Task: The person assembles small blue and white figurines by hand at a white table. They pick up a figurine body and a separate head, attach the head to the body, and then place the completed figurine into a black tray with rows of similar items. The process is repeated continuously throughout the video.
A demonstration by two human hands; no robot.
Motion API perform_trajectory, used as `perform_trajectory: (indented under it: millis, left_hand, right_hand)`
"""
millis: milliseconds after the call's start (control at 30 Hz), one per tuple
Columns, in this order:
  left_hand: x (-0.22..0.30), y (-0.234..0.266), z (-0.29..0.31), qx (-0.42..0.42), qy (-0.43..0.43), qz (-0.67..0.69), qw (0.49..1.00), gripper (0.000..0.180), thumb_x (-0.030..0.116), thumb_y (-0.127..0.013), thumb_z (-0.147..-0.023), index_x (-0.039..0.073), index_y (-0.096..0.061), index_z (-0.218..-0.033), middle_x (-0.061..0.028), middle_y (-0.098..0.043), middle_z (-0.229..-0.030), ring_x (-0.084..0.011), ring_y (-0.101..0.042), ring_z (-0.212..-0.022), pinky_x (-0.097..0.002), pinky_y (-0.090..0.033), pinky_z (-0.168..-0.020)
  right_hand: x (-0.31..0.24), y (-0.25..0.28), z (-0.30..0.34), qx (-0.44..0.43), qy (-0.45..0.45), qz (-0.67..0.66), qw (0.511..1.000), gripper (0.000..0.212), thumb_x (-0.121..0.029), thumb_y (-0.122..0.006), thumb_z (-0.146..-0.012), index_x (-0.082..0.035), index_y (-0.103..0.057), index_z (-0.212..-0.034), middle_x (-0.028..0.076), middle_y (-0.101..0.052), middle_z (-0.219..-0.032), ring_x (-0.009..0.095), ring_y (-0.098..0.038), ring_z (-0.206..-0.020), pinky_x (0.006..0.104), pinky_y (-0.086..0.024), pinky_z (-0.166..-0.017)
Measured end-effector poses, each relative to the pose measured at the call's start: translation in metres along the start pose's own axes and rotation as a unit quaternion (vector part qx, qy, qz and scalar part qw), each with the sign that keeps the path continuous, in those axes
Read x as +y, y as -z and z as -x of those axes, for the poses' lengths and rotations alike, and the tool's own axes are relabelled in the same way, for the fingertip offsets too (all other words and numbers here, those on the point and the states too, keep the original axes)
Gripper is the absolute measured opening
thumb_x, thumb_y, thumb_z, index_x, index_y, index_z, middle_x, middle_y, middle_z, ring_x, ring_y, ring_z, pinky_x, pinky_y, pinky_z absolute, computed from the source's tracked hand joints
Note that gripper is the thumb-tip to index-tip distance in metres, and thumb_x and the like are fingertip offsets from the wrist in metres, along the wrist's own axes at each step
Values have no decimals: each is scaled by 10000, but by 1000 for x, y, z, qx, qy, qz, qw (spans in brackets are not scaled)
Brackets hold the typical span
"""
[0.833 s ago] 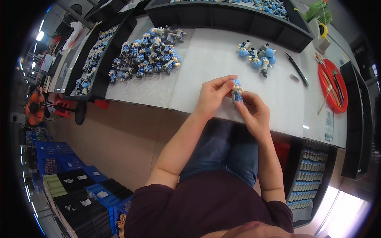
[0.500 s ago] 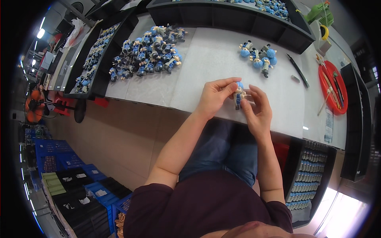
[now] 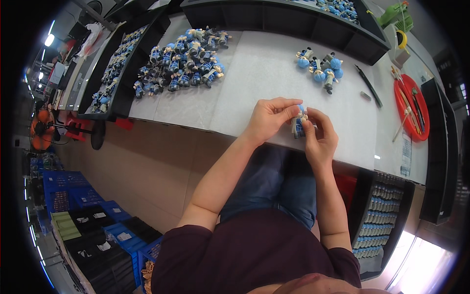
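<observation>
A small figurine [image 3: 298, 126] with a light blue head and a blue and grey body is upright between my hands, just above the table's near edge. My left hand [image 3: 269, 119] pinches it by the head with thumb and fingers. On its other side my right hand [image 3: 320, 134] grips the body, its thumb against the front. Fingers cover part of the head and side. Beyond my hands lies a small group of similar figurines [image 3: 319, 76]. Farther left a large heap of figurines [image 3: 181, 61] covers part of the white tabletop [image 3: 254, 68].
A black pen [image 3: 368, 85] and a small grey block [image 3: 365, 95] lie at the right, near a red tray [image 3: 425, 117] of brushes. Black bins stand along the back [image 3: 289, 27] and left [image 3: 128, 81]. A black tray [image 3: 410, 196] with rows of figurines sits low at the right.
The figurine has shifted slightly right and turned a little between my fingers. My left hand has moved a bit right, and both hands have closed in nearer each other.
</observation>
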State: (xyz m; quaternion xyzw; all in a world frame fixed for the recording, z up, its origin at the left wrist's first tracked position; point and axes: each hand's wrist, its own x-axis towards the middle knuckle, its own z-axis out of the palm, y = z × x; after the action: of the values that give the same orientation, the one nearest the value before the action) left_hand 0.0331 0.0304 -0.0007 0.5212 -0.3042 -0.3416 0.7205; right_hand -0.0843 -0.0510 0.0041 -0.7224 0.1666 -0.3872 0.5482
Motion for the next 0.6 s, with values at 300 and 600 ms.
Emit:
perform_trajectory:
  millis: [300, 600]
  left_hand:
    - [3, -1, 2, -16, 9, 6, 1000, 248, 63, -566, -833, -27, -580, -1063, -78, -627, -899, -108, -576, -802, -231, -475, -719]
    - [11, 3, 4, -54, 5, 48, 997, 334, 2, -533, -823, -6, -520, -1157, -70, -609, -969, -115, -554, -876, -253, -447, -799]
  right_hand:
    - [2, 3, 0, -12, -12, -25, 1000, 229, -46, -585, -824, 27, -536, -1036, 86, -603, -879, 108, -576, -775, 217, -475, -664]
    - [-2, 6, -1, -59, -42, -88, 994, 294, -55, -612, -806, 36, -517, -1068, 101, -598, -947, 123, -575, -842, 237, -479, -709]
